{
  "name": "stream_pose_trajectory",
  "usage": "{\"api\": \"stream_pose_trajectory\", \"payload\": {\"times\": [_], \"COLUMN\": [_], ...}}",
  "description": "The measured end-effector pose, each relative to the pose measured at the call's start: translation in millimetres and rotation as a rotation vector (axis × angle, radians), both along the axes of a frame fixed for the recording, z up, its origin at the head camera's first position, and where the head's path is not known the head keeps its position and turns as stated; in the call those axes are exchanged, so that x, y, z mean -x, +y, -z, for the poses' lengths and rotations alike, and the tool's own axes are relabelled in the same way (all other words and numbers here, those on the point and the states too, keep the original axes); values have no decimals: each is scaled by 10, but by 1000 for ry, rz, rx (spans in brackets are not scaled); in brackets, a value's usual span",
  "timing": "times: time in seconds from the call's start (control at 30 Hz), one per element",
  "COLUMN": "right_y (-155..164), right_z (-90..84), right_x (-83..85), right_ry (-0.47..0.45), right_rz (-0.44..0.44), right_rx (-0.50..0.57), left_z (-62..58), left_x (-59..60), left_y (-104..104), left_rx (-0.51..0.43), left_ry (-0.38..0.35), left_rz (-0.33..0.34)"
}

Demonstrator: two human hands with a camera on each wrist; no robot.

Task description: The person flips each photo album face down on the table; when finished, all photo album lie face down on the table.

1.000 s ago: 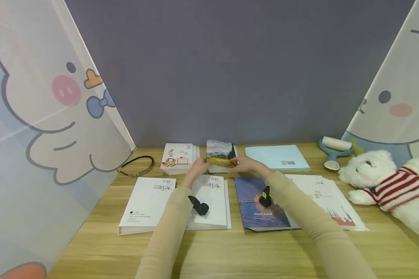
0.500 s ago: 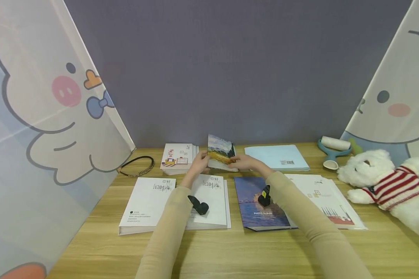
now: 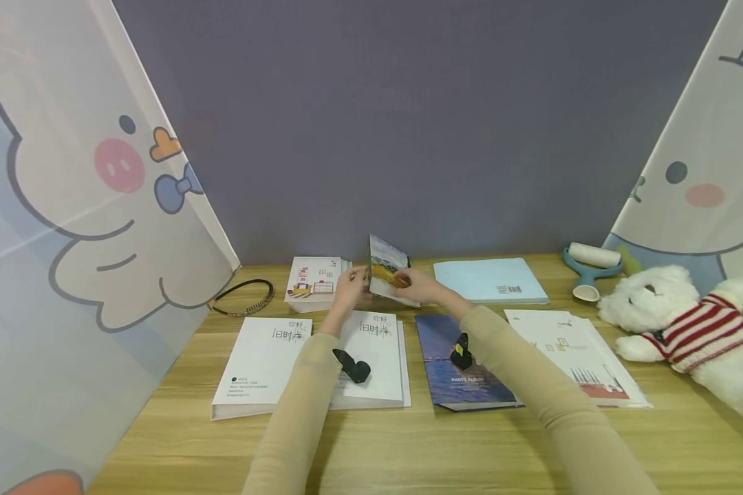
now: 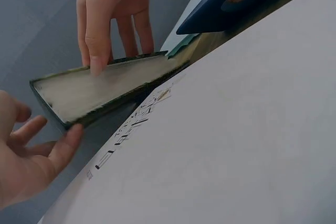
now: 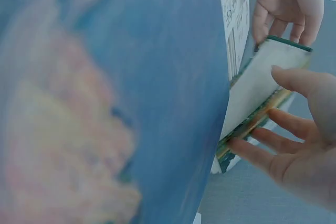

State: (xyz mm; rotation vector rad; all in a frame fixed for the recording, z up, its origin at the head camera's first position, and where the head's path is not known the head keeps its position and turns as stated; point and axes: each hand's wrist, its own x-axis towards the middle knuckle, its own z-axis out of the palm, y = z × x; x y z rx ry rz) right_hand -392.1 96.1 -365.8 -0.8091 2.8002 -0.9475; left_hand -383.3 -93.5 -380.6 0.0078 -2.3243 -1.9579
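A small album with a painted landscape cover (image 3: 386, 269) stands tilted on its edge at the back of the wooden table (image 3: 408, 447), between both hands. My left hand (image 3: 351, 285) touches its left side with relaxed fingers. In the left wrist view one fingertip of the left hand (image 4: 71, 137) meets the corner of the album (image 4: 105, 90). My right hand (image 3: 408, 289) pinches the album. In the right wrist view the right hand (image 5: 299, 145) has its thumb on the page edge of the album (image 5: 257, 87) and its fingers under the cover.
Two white albums (image 3: 263, 357) (image 3: 374, 357) and a blue photo album (image 3: 461, 368) lie in front. A white stack (image 3: 316, 282) and a light blue book (image 3: 492, 278) flank the hands. White sheets (image 3: 576, 350), a plush bear (image 3: 687, 323), a lint roller (image 3: 591, 265) and a headband (image 3: 244, 295) lie around.
The small album has tipped up from leaning back to standing steeply on its edge, its cover turning to the left. Both hands shifted slightly left with it.
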Motion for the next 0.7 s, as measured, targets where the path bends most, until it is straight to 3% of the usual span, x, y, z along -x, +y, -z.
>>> {"api": "stream_pose_trajectory", "payload": {"times": [0.13, 0.27, 0.37, 0.57, 0.7], "right_y": [-44, -71, -87, -105, -103], "right_z": [11, 14, 0, -38, -50], "right_x": [32, 42, 33, 11, 17], "right_ry": [23, 26, 52, 102, 69], "right_rz": [24, 59, 84, 132, 152], "right_rx": [59, 106, 133, 194, 250], "left_z": [-17, -15, -2, -5, -126], "left_x": [6, 10, 11, 1, -99], "left_y": [-5, -10, -9, -1, 11], "left_rx": [-87, -193, -167, -111, -118], "left_ry": [41, 46, 68, 135, 115], "left_rz": [-91, -66, -50, 55, 150]}}
